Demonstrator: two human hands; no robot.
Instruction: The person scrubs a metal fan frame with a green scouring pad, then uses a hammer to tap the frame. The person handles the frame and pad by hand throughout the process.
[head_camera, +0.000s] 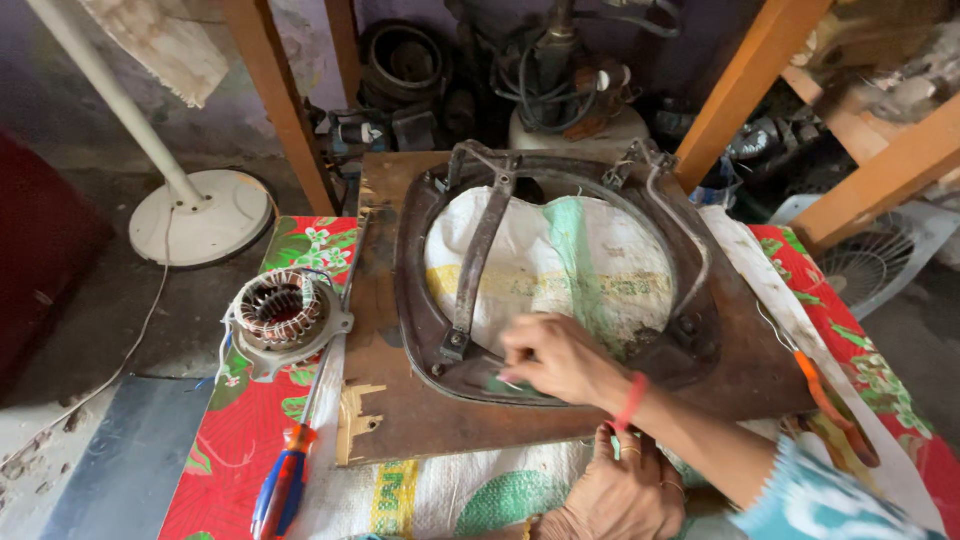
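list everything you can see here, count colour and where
metal ring frame: 1, dark rusty, on the board, centre
wooden board: 1, brown, on the cloth
woven sack: 1, white and green, inside the frame
motor stator: 1, copper windings, left of the board
screwdriver: 1, blue and red handle, lower left
pliers: 1, orange handles, right
floral cloth: 1, red and green, under everything
fan base: 1, white, on the floor, upper left
right hand: on the frame's lower rim
left hand: resting at the bottom edge

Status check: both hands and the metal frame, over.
Right hand on frame lower rim, pinching something small and unclear. Left hand flat on sack below board. Motor stator and screwdriver lie left, apart.
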